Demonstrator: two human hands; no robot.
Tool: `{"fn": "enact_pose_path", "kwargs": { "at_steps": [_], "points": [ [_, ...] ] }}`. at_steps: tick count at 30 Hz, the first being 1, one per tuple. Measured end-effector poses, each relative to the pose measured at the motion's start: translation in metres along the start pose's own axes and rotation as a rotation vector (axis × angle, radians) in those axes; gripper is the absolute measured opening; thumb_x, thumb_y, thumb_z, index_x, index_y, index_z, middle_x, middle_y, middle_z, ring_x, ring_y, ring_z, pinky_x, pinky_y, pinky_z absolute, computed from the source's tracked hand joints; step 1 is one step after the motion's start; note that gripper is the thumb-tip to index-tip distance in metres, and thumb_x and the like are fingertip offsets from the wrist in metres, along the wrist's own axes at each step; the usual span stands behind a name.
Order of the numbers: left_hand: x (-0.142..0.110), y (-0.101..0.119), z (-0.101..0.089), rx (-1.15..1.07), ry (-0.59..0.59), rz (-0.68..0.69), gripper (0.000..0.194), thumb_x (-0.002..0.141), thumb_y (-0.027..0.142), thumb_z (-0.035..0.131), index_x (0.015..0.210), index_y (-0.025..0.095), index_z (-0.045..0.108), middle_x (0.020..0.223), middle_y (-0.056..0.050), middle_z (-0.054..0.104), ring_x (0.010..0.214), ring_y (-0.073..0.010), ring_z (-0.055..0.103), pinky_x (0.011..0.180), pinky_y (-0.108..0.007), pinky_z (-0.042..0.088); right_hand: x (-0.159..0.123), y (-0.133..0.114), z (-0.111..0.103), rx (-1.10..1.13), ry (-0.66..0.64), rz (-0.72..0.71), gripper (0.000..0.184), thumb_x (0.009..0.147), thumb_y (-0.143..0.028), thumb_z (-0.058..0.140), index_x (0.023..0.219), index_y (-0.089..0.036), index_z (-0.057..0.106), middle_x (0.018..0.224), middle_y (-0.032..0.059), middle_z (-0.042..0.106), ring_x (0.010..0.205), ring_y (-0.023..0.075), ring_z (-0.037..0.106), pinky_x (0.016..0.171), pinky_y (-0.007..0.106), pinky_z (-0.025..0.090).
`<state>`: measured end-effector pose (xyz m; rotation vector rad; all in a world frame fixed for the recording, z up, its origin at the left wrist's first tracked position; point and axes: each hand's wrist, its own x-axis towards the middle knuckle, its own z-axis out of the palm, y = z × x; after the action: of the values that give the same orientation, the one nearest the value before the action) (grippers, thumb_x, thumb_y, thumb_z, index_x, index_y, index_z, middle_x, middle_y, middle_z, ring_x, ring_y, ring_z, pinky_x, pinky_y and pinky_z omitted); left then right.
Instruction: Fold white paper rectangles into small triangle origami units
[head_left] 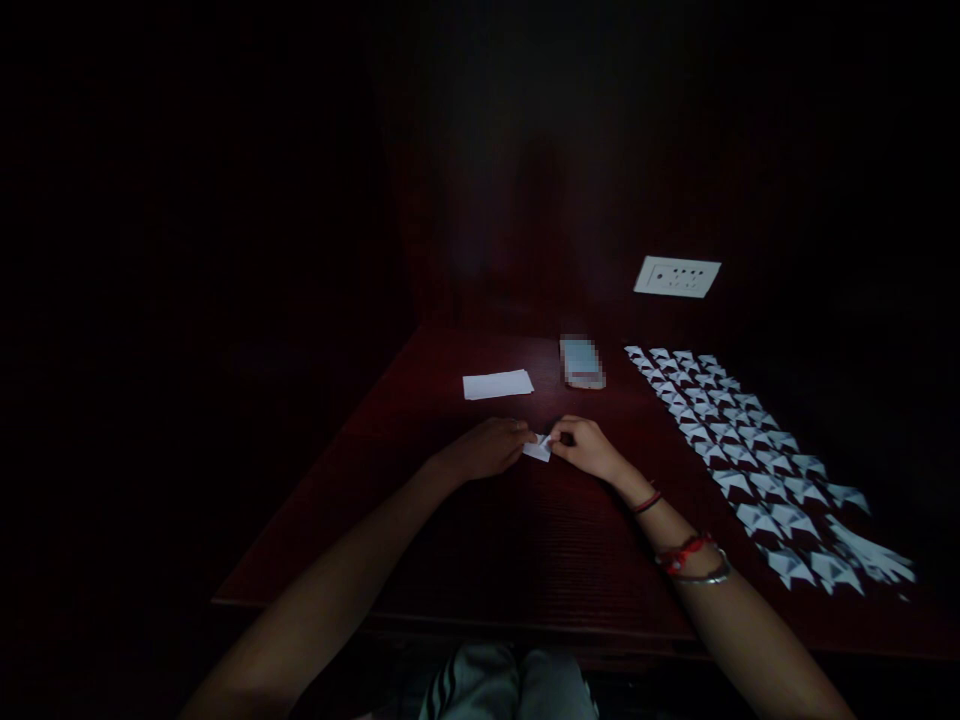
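A small folded piece of white paper [538, 448] lies on the dark red wooden table [465, 540], pinched from both sides. My left hand [489, 447] grips its left edge with closed fingers. My right hand [586, 447] pinches its right edge. Red bands and a metal bangle circle my right wrist. The room is very dark.
A flat white paper strip [497, 384] lies behind the hands. A blurred small rectangular object [582, 362] sits beside it. Several folded white paper pieces [750, 455] lie in rows along the table's right side. A white wall socket [676, 277] is behind them.
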<state>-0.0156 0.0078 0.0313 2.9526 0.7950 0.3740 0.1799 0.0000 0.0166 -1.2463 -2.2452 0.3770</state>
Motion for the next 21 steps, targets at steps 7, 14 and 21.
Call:
{"fn": "enact_pose_path", "kwargs": {
  "at_steps": [7, 14, 21],
  "points": [
    [0.0002, 0.0016, 0.002, 0.048, -0.018, 0.006, 0.029, 0.08, 0.013, 0.038, 0.106, 0.023, 0.048, 0.091, -0.003, 0.048, 0.084, -0.0141, 0.046, 0.075, -0.026, 0.036, -0.0018, -0.0025, -0.0005, 0.019, -0.008, -0.019, 0.008, 0.069, -0.019, 0.051, 0.063, -0.015, 0.054, 0.064, -0.0005, 0.05, 0.061, 0.0089, 0.045, 0.059, 0.02, 0.035],
    [0.0009, 0.0028, 0.0021, -0.009, -0.003, 0.017, 0.034, 0.077, 0.01, 0.039, 0.108, 0.023, 0.044, 0.111, -0.001, 0.045, 0.105, -0.0165, 0.038, 0.086, -0.03, 0.031, -0.0019, -0.0075, -0.0002, 0.049, -0.001, -0.045, 0.009, 0.071, -0.019, 0.048, 0.07, -0.016, 0.056, 0.065, -0.0003, 0.052, 0.06, 0.0085, 0.047, 0.059, 0.019, 0.035],
    [-0.0011, -0.0022, 0.0081, -0.071, -0.058, -0.001, 0.035, 0.08, 0.01, 0.036, 0.113, 0.021, 0.039, 0.116, -0.001, 0.045, 0.111, -0.0149, 0.035, 0.091, -0.031, 0.029, -0.0006, -0.0037, 0.0039, 0.031, 0.016, 0.14, 0.011, 0.068, -0.019, 0.046, 0.062, -0.016, 0.055, 0.062, -0.0004, 0.055, 0.057, 0.0091, 0.049, 0.056, 0.019, 0.035]
  ]
}}
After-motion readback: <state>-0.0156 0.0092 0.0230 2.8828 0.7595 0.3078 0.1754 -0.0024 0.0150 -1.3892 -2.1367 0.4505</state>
